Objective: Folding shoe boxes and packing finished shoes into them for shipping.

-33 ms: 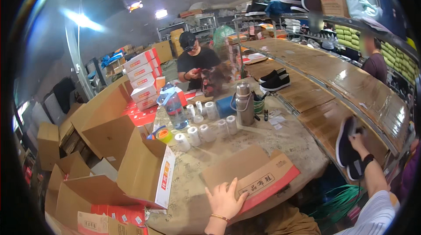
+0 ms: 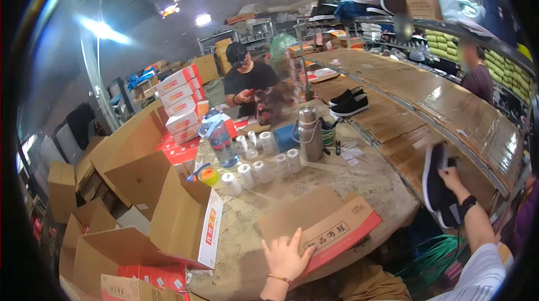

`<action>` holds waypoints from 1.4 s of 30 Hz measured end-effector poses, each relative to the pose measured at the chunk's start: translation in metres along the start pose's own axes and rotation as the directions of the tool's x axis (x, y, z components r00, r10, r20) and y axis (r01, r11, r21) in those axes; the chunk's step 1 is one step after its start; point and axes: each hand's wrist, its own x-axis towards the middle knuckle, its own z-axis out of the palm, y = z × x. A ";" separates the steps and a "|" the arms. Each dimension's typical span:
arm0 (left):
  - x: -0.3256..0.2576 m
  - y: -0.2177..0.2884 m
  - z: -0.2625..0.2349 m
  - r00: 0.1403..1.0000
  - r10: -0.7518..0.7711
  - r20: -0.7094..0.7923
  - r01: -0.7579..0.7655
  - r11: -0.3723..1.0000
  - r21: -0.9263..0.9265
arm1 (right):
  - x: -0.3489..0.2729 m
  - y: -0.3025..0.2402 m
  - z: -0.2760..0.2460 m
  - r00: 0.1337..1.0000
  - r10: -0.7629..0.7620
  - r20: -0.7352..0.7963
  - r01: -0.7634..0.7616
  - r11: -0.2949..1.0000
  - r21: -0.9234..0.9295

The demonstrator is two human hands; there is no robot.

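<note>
My left hand point(image 2: 285, 257) lies with spread fingers on the near left end of a brown and red cardboard shoe box point(image 2: 337, 236). The box's plain brown flap point(image 2: 297, 211) stands out on its far side. At the right, my right hand point(image 2: 451, 178) grips a pair of dark cloth shoes point(image 2: 435, 177) with white soles, held upright beside the table's edge. Part of the pair is hidden behind the hand. A second pair, black slip-on shoes point(image 2: 349, 104), sits farther off on the rack's near edge.
Rolls of white labels point(image 2: 263, 170), a blue water jug point(image 2: 222, 142) and a steel flask point(image 2: 309, 135) stand on the table. Left is a large open carton point(image 2: 174, 217); behind it, stacked shoe boxes point(image 2: 179, 101). Cardboard-covered shelves point(image 2: 410, 82) run along the right. A person point(image 2: 250, 79) sits opposite.
My right hand and the shoes in it have shifted slightly to the left. My left hand stays on the shoe box. The whole view has moved a little.
</note>
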 end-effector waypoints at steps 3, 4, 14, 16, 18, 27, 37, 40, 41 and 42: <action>0.005 -0.001 -0.008 0.998 -0.030 0.064 0.036 0.995 -0.097 | -0.010 -0.132 0.010 0.982 0.025 0.186 -0.126 0.820 0.558; 0.007 0.004 -0.014 0.997 0.004 -0.080 -0.013 0.994 -0.105 | -0.014 -0.141 0.017 0.963 0.050 0.266 -0.237 0.627 0.742; -0.008 0.040 0.004 0.963 0.085 -0.257 -0.117 0.987 -0.114 | -0.117 -0.222 0.011 0.875 -0.043 0.483 -0.484 -0.041 0.874; -0.009 0.071 0.001 1.000 0.011 -0.018 -0.020 0.755 -0.655 | -0.123 -0.246 0.029 0.856 -0.098 0.507 -0.516 -0.116 0.849; -0.010 0.101 -0.008 0.950 0.023 0.310 0.292 0.282 -0.914 | -0.125 -0.268 0.045 0.830 -0.162 0.534 -0.557 -0.192 0.808; 0.025 0.029 -0.003 0.898 0.122 -0.423 -0.190 0.974 -0.122 | -0.107 -0.295 0.056 0.712 -0.374 0.594 -0.702 -0.388 0.597; 0.017 0.011 0.008 0.936 0.318 -0.147 -0.344 0.914 -0.215 | -0.074 -0.378 0.101 0.497 -0.862 -0.104 0.790 0.400 0.465; 0.019 -0.021 -0.020 0.876 0.295 -0.383 -0.349 0.934 -0.079 | -0.050 -0.355 0.102 0.742 -0.652 -0.157 0.620 0.577 0.532; 0.022 -0.037 -0.026 0.869 0.193 -0.457 -0.246 0.967 -0.060 | -0.041 -0.347 0.103 0.854 -0.501 -0.139 0.483 0.664 0.570; 0.023 -0.052 -0.027 0.884 -0.049 -0.465 -0.029 0.987 -0.161 | -0.035 -0.335 0.104 0.854 -0.504 -0.134 0.480 0.661 0.577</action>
